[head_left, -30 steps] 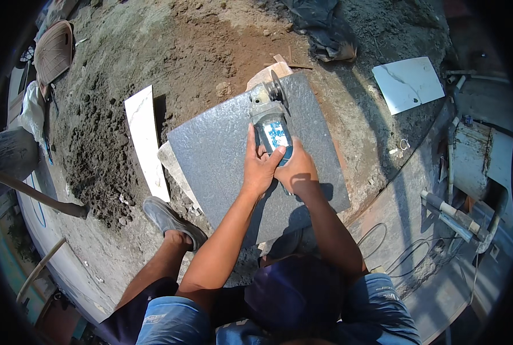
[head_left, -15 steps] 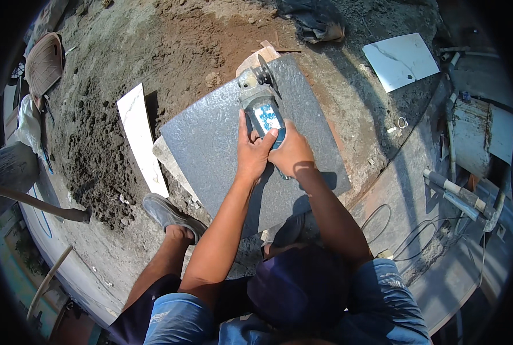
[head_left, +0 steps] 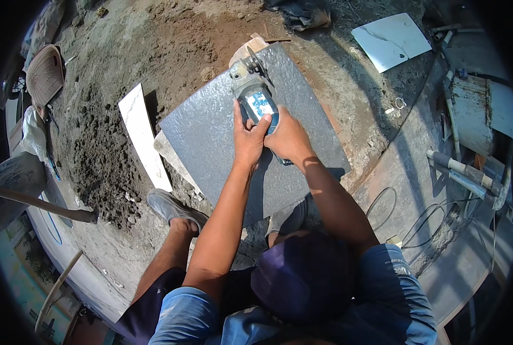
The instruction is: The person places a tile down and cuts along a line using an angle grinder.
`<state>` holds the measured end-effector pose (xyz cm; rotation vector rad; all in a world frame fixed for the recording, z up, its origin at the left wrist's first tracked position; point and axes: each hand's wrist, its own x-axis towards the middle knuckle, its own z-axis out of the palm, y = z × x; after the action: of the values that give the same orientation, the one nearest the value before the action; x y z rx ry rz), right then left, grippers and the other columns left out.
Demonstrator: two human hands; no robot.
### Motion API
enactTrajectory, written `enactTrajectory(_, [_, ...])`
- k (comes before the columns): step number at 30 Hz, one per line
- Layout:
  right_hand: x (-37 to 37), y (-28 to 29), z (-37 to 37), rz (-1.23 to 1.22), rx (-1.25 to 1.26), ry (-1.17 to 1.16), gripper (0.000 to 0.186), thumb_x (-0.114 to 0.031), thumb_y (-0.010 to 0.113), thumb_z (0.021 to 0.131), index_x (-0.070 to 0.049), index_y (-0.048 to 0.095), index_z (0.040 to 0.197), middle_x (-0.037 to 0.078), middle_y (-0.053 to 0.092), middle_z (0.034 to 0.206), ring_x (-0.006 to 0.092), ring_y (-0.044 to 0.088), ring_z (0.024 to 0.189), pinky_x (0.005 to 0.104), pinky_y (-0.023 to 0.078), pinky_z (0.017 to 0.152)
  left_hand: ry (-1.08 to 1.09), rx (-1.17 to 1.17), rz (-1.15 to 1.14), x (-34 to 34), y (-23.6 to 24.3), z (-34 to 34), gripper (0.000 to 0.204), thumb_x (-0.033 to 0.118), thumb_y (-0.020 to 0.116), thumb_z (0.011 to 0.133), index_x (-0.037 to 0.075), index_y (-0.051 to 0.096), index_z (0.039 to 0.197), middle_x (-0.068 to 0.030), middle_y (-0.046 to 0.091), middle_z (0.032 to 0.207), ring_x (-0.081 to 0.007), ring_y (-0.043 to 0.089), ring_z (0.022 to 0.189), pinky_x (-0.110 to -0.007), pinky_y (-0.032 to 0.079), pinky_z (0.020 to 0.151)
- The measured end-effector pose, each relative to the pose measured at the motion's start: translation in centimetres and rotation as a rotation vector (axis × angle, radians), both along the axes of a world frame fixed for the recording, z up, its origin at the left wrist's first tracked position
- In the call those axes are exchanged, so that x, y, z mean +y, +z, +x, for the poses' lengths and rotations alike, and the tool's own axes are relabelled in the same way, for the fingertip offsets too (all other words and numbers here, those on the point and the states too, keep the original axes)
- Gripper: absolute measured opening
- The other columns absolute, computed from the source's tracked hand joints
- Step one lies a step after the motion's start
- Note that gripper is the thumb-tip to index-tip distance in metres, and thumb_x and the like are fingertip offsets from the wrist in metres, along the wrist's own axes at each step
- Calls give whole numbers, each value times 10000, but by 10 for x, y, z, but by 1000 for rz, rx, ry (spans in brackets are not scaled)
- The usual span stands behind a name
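Both hands hold an angle grinder point(head_left: 256, 95) over a dark grey, speckled square tile point(head_left: 199, 149). My left hand point(head_left: 248, 140) is closed on the grinder's body from the left, its thumb lying across the housing. My right hand point(head_left: 287, 137) wraps around the rear of the body from the right, partly hiding it. The grinder's disc point(head_left: 260, 66) stands on edge at the far end of the tile; whether it touches the surface I cannot tell. The tile rests on lighter pieces point(head_left: 167, 155) that show under its edges.
A white marble-look strip point(head_left: 139, 132) lies left of the tile, beside rough dirt point(head_left: 101, 167). A shovel handle point(head_left: 49, 207) reaches in from the left. A white tile piece point(head_left: 388, 37), pipes point(head_left: 457, 169) and cable loops point(head_left: 383, 207) are on the right. My feet point(head_left: 173, 204) flank the near edge.
The whole scene, tile and grinder included, has shifted upward and slightly left in the picture as the view moved. Both hands keep the same grip on the grinder.
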<state>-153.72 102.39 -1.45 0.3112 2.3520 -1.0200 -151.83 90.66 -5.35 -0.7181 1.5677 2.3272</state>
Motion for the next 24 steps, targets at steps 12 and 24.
enactTrajectory(12, [2,1,5,21,-21,2,661,-311,755,812,43,493,1304,320,670,1164,475,652,1116,511,520,952,-13,16,-12,4,1,6,1037,178,774,920,100,39,1648,-239,575,1337,-261,626,1145,-359,528,955])
enactTrajectory(24, [6,5,8,34,-32,8,598,-295,736,830,30,511,1280,303,675,1172,463,654,1127,510,520,958,-28,-24,-15,7,4,10,1059,197,778,921,119,15,1651,-259,537,1373,-269,610,1157,-370,517,969])
